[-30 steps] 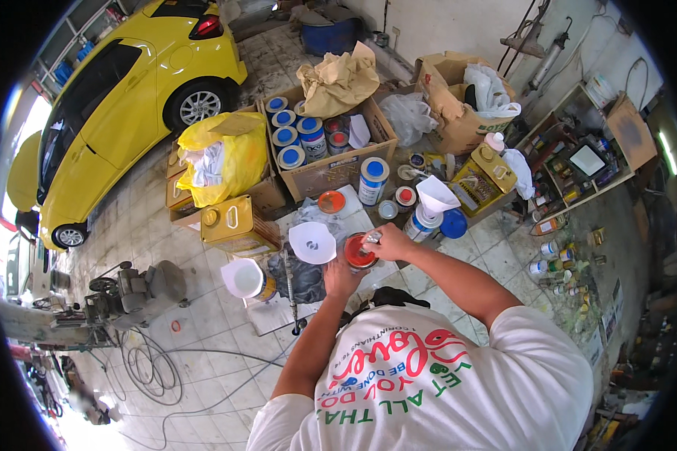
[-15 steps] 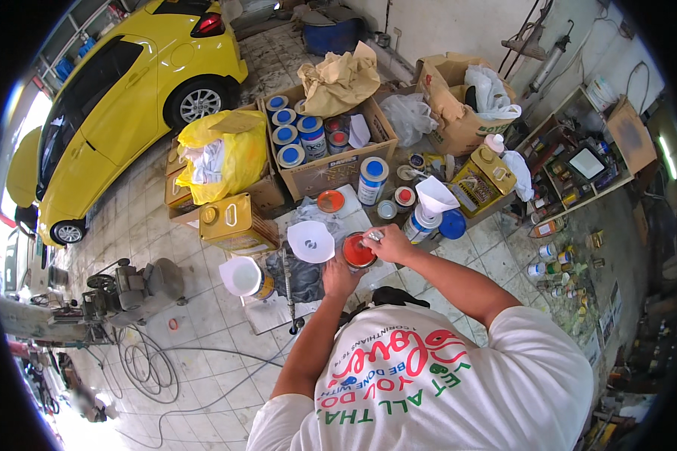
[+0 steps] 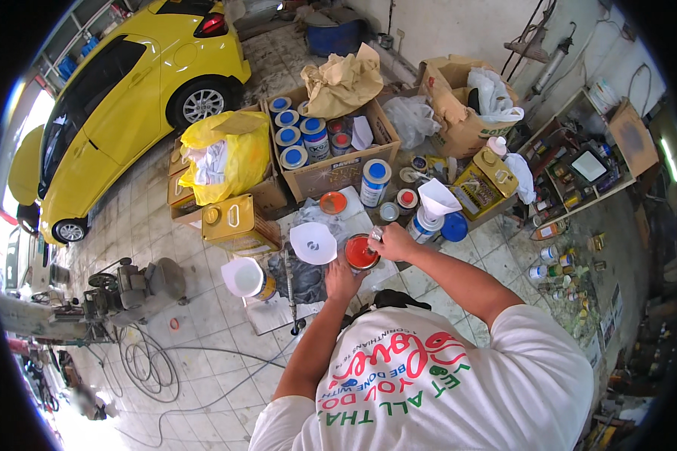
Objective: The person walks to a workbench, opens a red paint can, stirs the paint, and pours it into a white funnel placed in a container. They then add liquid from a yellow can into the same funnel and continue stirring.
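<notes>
An opened can of red paint (image 3: 362,254) stands on the floor sheet in front of me. My left hand (image 3: 343,279) is closed against the near left side of the can. Above its right rim, my right hand (image 3: 396,243) grips a short greyish stick (image 3: 374,236) whose lower end reaches toward the red paint. Whether the stick's tip is in the paint is too small to tell. A white paper cone (image 3: 313,243) sits just left of the can. Beyond it lies a round lid smeared with orange-red paint (image 3: 333,202).
Several blue-lidded cans fill a cardboard box (image 3: 338,177) ahead. Golden metal cans (image 3: 238,225) stand left and right of the work spot. A paper-lined can (image 3: 244,278) and a thin metal rod (image 3: 289,289) lie left. A compressor (image 3: 139,286), hoses and a yellow car (image 3: 120,98) are farther left.
The stick and my right hand have shifted very slightly over the can's rim. My left hand stays at the can; the whole view has moved a little.
</notes>
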Demonstrator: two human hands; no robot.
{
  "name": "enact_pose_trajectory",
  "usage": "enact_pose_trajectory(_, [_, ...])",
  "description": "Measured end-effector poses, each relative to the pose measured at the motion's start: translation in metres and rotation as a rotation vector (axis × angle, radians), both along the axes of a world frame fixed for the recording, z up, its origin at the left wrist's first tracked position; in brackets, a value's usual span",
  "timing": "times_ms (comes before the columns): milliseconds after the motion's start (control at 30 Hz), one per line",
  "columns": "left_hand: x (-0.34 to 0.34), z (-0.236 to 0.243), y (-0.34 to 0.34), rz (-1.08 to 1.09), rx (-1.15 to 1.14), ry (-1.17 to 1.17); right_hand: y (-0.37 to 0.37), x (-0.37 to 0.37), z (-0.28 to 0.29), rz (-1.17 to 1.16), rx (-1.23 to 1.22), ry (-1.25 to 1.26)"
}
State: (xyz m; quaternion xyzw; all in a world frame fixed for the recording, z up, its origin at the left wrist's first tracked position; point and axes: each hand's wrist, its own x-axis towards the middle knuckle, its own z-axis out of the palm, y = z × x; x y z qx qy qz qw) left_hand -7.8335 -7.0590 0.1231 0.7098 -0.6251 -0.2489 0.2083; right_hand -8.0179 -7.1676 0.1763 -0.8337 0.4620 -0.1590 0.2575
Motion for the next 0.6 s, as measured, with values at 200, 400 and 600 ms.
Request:
enact_pose_trajectory(200, [-0.001,0.004,0.000,0.008,0.019,0.003,-0.001,0.000,-0.003,0.025,0.043,-0.054])
enact_pose_trajectory(400, [-0.002,0.005,0.000,0.020,0.017,0.019,-0.004,0.001,-0.002,0.031,0.052,-0.008])
enact_pose_trajectory(600, [-0.002,0.006,0.000,0.018,-0.004,0.023,-0.002,0.004,0.005,0.056,0.095,-0.085])
